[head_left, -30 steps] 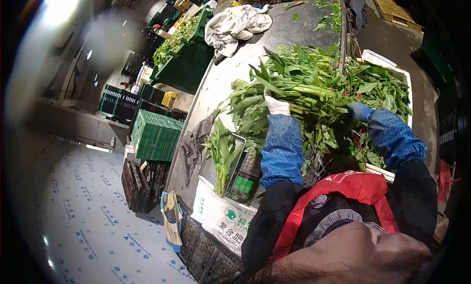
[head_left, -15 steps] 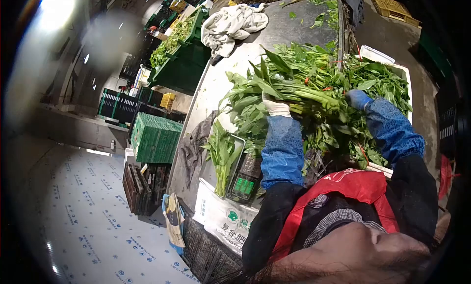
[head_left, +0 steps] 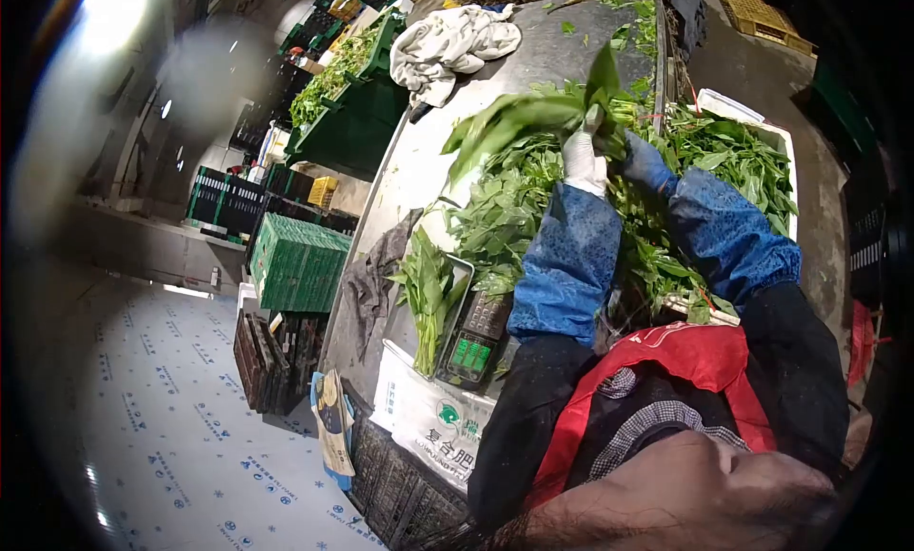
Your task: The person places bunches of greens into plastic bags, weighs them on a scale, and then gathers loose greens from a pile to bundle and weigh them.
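Observation:
My left hand, in a white glove, is closed round the stems of a bunch of leafy greens. The long leaves fan out to the left and are blurred; one leaf stands upright above the hand. My right hand, in a blue glove, is closed at the stem ends of the same bunch, its fingertips partly hidden by greens. Beneath both hands lies a heap of greens. Nearer me, a smaller bunch rests on the tray of a digital scale with a lit green display.
A white foam box full of greens stands at the right. On the table lie a white cloth, a dark rag and a printed white sack. Green crates are stacked beyond the left edge, near a green bin.
The bunch has been raised and turned upward by my left hand. My right hand has come left and up to its stem ends, bringing both hands close together.

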`<state>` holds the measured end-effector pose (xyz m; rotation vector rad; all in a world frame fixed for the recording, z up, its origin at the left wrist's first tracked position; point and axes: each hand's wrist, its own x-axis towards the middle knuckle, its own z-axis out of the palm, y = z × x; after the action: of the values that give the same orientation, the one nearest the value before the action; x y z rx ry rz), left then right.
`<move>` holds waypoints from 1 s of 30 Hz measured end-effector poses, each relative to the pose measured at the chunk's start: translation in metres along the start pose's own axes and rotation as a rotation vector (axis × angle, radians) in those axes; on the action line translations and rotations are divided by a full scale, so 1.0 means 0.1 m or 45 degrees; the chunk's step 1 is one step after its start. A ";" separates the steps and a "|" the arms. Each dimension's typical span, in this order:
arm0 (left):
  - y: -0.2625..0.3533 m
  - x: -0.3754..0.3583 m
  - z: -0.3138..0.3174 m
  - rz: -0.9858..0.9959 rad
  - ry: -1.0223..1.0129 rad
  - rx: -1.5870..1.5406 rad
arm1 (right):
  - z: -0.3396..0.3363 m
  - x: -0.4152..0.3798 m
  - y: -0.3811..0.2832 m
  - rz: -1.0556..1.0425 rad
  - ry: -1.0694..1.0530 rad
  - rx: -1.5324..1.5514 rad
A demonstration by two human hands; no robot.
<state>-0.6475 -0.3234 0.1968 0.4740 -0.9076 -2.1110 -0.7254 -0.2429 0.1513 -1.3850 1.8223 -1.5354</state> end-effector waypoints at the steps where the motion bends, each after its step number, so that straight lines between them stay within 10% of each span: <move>1: 0.09 -0.02 0.01 0.032 -0.153 0.022 | 0.07 0.20 0.63 -0.087 -0.016 0.069; 3: 0.29 -0.08 -0.17 -0.140 -0.196 0.286 | -0.30 0.17 0.16 0.272 -0.434 0.289; 7: 0.44 -0.32 -0.57 -0.290 -0.314 0.349 | -0.37 0.14 0.30 -0.085 -0.427 0.661; 11: 0.26 -0.31 -1.03 -0.697 -0.318 0.631 | -0.27 0.13 0.72 0.158 -0.692 0.693; 17: -0.52 0.05 -1.44 -0.425 -0.264 -0.201 | -0.02 -0.12 0.59 0.273 -1.046 0.578; 18: 0.02 -0.54 -0.39 -0.418 -0.373 -0.247 | 0.02 -0.13 0.57 0.219 -1.069 0.562; 27: -0.18 -0.25 -0.83 -0.270 -0.002 -0.117 | -0.06 -0.13 0.58 0.398 -0.264 0.285; 30: 0.00 -0.27 -0.68 -0.010 -0.291 -0.097 | -0.19 -0.17 0.47 0.306 -0.097 0.393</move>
<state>-0.5908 -0.3333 0.1517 0.1998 -0.9495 -2.2298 -0.7528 -0.2222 0.1103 -1.0281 1.5619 -1.5362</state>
